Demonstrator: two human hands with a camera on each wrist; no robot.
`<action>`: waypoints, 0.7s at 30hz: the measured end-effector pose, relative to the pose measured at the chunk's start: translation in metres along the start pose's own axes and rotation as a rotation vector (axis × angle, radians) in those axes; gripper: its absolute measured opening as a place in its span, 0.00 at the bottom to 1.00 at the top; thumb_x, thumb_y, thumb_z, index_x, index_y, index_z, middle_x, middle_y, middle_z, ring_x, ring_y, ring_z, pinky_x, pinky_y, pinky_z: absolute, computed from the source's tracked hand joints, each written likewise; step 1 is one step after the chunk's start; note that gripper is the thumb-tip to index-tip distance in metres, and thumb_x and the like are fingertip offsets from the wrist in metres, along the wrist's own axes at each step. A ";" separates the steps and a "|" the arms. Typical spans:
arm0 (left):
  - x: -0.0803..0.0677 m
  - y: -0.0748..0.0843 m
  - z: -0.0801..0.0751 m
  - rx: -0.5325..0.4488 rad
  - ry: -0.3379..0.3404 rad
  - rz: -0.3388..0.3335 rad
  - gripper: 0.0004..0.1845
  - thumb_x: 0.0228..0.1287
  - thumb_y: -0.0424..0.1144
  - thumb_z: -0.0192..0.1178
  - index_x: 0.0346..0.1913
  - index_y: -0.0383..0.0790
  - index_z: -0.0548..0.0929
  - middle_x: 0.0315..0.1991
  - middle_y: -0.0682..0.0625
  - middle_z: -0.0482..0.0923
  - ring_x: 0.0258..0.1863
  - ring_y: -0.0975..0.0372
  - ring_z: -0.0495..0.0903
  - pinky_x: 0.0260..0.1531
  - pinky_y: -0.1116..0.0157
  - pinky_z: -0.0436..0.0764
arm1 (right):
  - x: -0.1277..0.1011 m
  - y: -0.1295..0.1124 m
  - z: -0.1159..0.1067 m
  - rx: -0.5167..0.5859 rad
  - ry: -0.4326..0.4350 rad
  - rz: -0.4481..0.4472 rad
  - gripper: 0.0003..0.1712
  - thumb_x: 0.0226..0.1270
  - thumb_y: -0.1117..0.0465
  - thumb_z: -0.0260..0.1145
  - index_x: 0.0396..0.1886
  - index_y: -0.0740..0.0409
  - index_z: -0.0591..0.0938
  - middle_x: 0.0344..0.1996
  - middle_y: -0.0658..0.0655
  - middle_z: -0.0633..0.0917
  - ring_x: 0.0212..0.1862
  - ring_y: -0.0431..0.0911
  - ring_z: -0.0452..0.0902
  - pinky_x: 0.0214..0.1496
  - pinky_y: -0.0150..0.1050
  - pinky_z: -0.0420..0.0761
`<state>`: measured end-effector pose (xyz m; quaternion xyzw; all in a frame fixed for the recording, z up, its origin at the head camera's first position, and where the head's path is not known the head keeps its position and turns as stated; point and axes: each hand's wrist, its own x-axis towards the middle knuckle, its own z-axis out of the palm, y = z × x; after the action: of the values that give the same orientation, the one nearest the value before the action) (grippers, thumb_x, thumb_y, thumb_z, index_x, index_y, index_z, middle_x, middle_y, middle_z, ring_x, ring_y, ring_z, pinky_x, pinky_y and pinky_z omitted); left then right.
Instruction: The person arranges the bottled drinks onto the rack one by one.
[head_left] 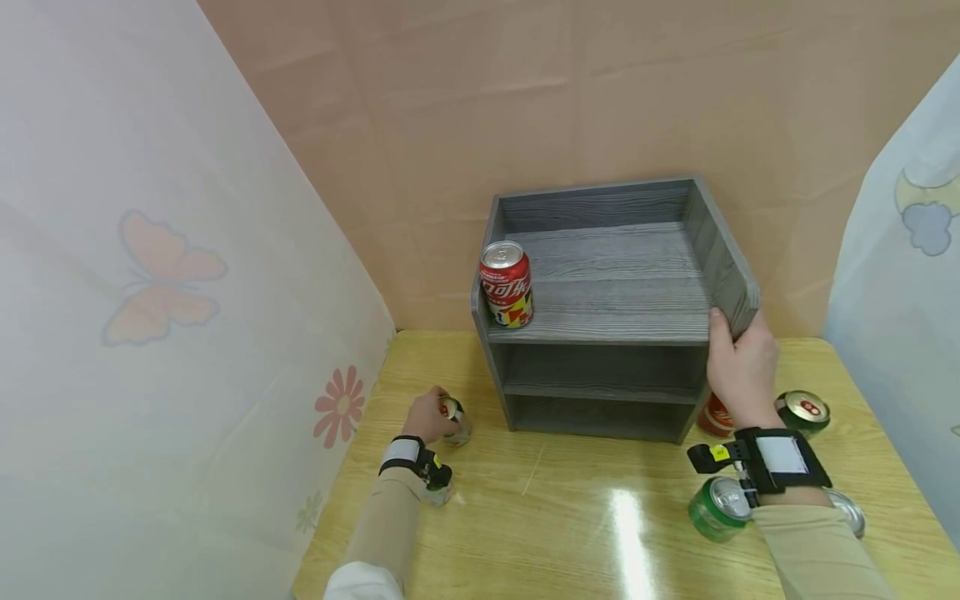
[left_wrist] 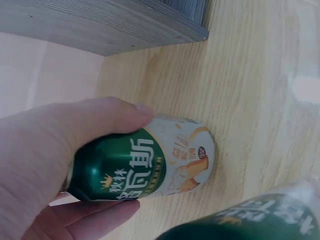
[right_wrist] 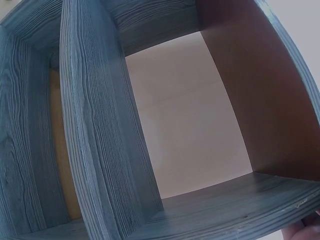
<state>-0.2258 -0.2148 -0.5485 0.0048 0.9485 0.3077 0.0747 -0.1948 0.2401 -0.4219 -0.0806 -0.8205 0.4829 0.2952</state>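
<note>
Lying on its side, long axis along the table [head_left: 570,517], green can [left_wrist: 145,167] grasped by left hand [left_wrist: 55,165].

We see a green-and-white can [left_wrist: 145,167] lying on its side on the table, left of the grey wooden shelf [head_left: 607,308], which stands upright at the far wall.

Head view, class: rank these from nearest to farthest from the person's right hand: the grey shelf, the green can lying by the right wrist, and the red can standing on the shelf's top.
1. Grey shelf: the right hand grips its right front corner.
2. Green can: on the table, just behind the right wrist.
3. Red can: upright at the top's left front corner, far side from the hand.
</note>
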 end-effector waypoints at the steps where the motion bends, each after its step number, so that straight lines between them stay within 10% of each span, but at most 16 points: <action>1: 0.000 0.000 0.001 0.002 0.007 0.001 0.33 0.48 0.34 0.81 0.57 0.31 0.77 0.40 0.42 0.82 0.35 0.55 0.82 0.35 0.57 0.82 | 0.000 0.000 0.000 -0.001 -0.001 0.001 0.27 0.80 0.53 0.53 0.64 0.72 0.71 0.56 0.72 0.79 0.57 0.64 0.74 0.57 0.63 0.68; 21: -0.011 0.016 -0.028 -0.029 0.155 0.003 0.37 0.50 0.39 0.80 0.63 0.35 0.76 0.44 0.42 0.83 0.35 0.56 0.83 0.32 0.59 0.82 | 0.000 0.001 0.000 0.002 -0.014 0.027 0.27 0.80 0.52 0.53 0.65 0.70 0.71 0.58 0.70 0.79 0.58 0.63 0.74 0.59 0.62 0.69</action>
<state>-0.2200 -0.2190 -0.5150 -0.0186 0.9469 0.3211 0.0007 -0.1948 0.2401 -0.4225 -0.0882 -0.8209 0.4882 0.2829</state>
